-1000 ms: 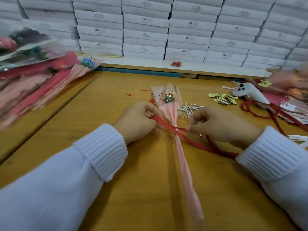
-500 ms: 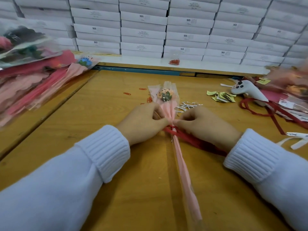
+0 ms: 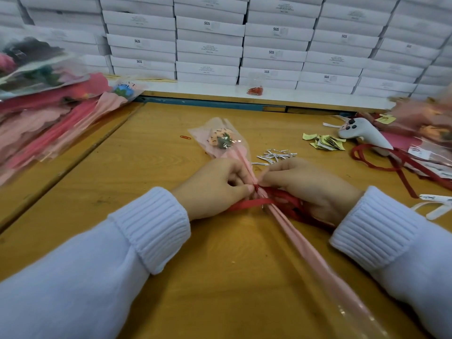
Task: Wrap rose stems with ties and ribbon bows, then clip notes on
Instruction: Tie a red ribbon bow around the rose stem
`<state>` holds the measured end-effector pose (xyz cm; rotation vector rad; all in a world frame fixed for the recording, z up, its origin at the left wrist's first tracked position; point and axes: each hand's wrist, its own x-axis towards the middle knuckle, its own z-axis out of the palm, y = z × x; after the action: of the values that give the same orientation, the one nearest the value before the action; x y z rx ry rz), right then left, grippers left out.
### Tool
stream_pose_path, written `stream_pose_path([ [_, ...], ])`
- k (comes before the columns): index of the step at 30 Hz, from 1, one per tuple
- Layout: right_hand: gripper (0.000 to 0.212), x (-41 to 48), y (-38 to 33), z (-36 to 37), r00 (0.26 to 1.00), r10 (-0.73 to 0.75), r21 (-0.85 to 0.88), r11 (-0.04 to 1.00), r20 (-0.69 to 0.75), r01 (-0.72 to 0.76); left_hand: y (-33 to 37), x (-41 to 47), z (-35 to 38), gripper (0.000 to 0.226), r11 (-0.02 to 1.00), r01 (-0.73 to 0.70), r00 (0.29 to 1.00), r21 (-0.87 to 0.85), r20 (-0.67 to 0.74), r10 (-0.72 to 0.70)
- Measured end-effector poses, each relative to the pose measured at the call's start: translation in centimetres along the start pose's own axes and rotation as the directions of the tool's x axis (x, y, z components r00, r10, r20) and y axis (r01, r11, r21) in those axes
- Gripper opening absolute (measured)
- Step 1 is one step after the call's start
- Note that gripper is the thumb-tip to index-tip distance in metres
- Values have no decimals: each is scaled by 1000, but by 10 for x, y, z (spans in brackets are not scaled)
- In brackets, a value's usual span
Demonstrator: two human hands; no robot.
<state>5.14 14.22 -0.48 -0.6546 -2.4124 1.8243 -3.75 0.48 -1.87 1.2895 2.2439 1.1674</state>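
Both hands are in tight on the wrapped rose [image 3: 221, 140], lying flat on the glossy wood-grain bench [image 3: 146, 172]. The left hand [image 3: 215, 187] has its fingers [image 3: 241, 188] curled and pressed together, pinching the flat red ribbon [image 3: 247, 205] right where it crosses the stem. The right hand [image 3: 308, 187] meets it fingertip to fingertip, fingers [image 3: 271, 172] curled, pinching that ribbon at the crossing, with loose loops bunched under the palm. A ribbon tail runs out flat below the left fingers.

The wrap is pleated matte pink paper inside crinkly clear cellophane, narrowing to the fingers and running on past them toward the person. The peach flower head sits just beyond the fingertips. Just past the right fingers is a scatter of thin silver twist ties [image 3: 276, 155]; farther out, a fan of small yellow notes [image 3: 327, 143] beside a smooth white controller [image 3: 364, 135]. Beyond the left fingers lies one red paper clip [image 3: 185, 137]. Behind it all are stacked flat white boxes [image 3: 208, 28], several printed "SGS"; the finer print is unreadable.
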Motion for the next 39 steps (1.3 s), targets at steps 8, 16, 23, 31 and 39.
stream_pose_path([
  [8,21,-1,-1,-1,997,27,49,998,74,-31,3,-1,0,25,999,-33,999,2,-1,33],
  [16,6,-4,-4,-5,984,67,216,971,168,-103,0,-1,-3,17,1000,-3,999,-7,-47,3],
  [23,9,-6,0,-11,990,78,-83,994,114,-69,-3,0,-7,22,984,58,998,171,-46,-51],
  [31,22,-9,-1,-11,979,99,-133,988,177,-76,1,-5,-16,18,987,131,991,-92,50,-127],
  [39,15,-11,-2,-9,988,65,-146,988,138,-45,3,-6,-17,27,892,134,991,-432,61,-119],
])
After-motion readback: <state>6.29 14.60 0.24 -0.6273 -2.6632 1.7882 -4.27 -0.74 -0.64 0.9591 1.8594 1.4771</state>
